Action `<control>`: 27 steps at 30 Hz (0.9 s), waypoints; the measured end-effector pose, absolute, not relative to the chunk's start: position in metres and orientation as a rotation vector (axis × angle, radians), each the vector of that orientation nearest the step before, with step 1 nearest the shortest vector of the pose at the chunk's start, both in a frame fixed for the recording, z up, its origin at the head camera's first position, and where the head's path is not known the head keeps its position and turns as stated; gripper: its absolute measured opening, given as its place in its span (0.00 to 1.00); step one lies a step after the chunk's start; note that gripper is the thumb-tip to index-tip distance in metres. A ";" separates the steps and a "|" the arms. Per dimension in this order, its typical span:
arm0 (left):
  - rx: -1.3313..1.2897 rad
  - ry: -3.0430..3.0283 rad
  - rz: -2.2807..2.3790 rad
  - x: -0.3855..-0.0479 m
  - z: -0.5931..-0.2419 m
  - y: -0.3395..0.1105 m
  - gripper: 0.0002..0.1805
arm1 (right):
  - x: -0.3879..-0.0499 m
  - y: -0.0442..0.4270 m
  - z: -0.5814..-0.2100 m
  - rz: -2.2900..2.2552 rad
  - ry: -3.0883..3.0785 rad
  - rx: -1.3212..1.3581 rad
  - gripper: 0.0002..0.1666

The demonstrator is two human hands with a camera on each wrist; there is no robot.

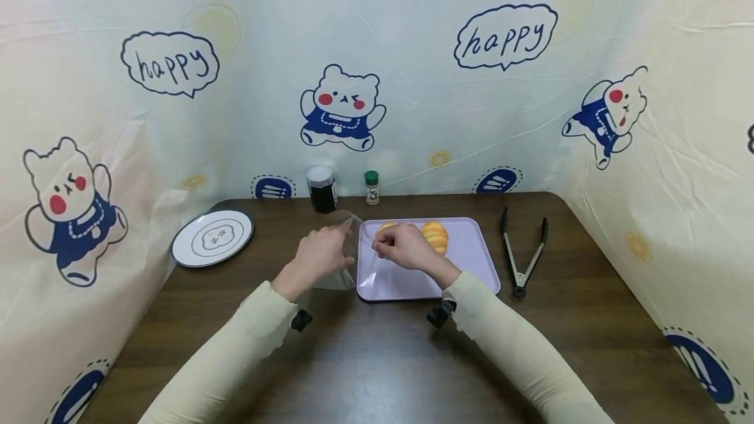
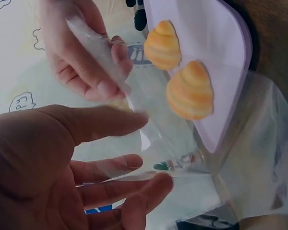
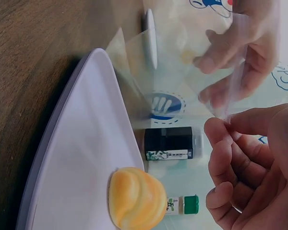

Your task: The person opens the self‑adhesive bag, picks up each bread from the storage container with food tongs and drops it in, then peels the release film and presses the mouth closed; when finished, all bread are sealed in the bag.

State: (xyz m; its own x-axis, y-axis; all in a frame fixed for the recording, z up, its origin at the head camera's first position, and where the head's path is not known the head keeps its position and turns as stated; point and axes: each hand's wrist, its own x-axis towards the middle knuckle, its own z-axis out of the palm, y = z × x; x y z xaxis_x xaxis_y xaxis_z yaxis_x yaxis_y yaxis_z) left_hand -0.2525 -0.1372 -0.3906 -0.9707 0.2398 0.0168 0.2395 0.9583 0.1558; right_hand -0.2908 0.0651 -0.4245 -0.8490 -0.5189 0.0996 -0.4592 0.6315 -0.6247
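A clear plastic bag (image 1: 337, 278) hangs between the two hands, over the left edge of the lilac tray (image 1: 394, 286). My right hand (image 1: 406, 245) pinches the bag's upper edge between thumb and forefinger, as the right wrist view shows. My left hand (image 1: 321, 254) is at the bag's other side, thumb and fingers apart and fairly straight; in the left wrist view some of its fingers (image 2: 153, 191) lie against the film. Two yellow-orange bread rolls, one (image 1: 434, 237) in plain sight and one (image 2: 163, 45) partly behind my right hand in the head view, lie on the tray.
Black-handled tongs (image 1: 520, 277) lie right of the tray. A white plate (image 1: 213, 239) is at the table's left edge. Behind the bag stand a dark jar (image 1: 322, 190) and a small green-capped shaker (image 1: 372, 188). A printed curtain (image 1: 412, 103) surrounds the table's back and sides.
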 end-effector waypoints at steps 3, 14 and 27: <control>0.412 3.087 0.269 -0.253 -0.391 -0.136 0.28 | -0.290 0.064 -0.424 -1.018 2.758 -0.840 0.11; 0.479 3.164 0.197 -0.248 -0.383 -0.134 0.01 | -0.288 0.057 -0.426 -1.008 2.779 -0.850 0.11; 0.470 3.152 0.129 -0.251 -0.390 -0.126 0.03 | -0.287 0.051 -0.426 -0.925 2.812 -0.888 0.10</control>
State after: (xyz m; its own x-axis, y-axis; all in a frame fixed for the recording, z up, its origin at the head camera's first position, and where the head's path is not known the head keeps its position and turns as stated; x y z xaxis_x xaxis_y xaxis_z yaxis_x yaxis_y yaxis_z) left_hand -0.2507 -0.1257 -0.3903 -0.9554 0.2892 0.0595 0.2931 0.9533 0.0728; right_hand -0.2867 0.0506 -0.4263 -0.8336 -0.5380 0.1254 -0.5074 0.6559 -0.5589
